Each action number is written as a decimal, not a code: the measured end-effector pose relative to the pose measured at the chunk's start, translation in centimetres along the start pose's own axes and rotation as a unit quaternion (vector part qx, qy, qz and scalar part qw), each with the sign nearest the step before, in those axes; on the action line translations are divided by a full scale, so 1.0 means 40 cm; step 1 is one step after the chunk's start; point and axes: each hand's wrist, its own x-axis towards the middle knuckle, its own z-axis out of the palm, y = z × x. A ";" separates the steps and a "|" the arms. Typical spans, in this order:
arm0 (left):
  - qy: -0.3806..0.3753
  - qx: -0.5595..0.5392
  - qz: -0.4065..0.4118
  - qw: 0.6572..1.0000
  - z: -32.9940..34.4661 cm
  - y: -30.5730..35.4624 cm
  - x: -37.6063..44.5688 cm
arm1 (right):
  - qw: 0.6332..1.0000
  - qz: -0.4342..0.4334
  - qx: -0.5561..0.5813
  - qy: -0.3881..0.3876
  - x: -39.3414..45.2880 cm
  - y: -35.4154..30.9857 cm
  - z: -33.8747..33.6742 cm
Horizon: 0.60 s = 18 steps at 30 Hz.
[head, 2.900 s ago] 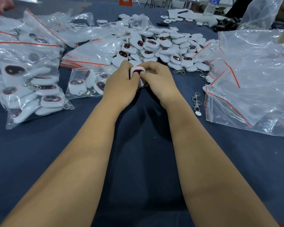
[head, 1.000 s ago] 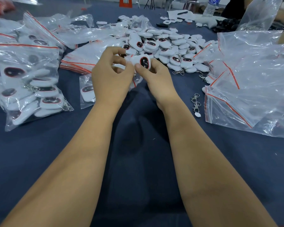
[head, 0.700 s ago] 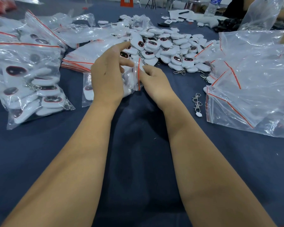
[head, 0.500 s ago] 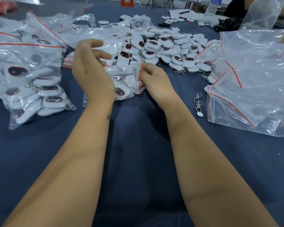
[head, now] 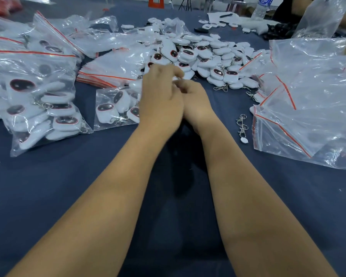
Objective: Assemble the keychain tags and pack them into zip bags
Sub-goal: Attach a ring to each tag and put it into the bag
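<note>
Head view shows my left hand [head: 160, 96] and right hand [head: 196, 104] curled together over the small bag [head: 116, 108], grip unclear; its slippery, floppy film is best pinched at the stiff red zip edge.

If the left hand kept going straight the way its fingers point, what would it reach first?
Most likely the loose pile of white keychain tags just beyond the left hand; its fingertips already look close to the nearest ones, though depth is unclear.
</note>
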 end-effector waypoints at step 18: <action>-0.096 0.287 -0.104 0.947 0.001 -0.052 0.023 | 0.947 0.058 -0.244 0.200 0.109 0.032 -0.075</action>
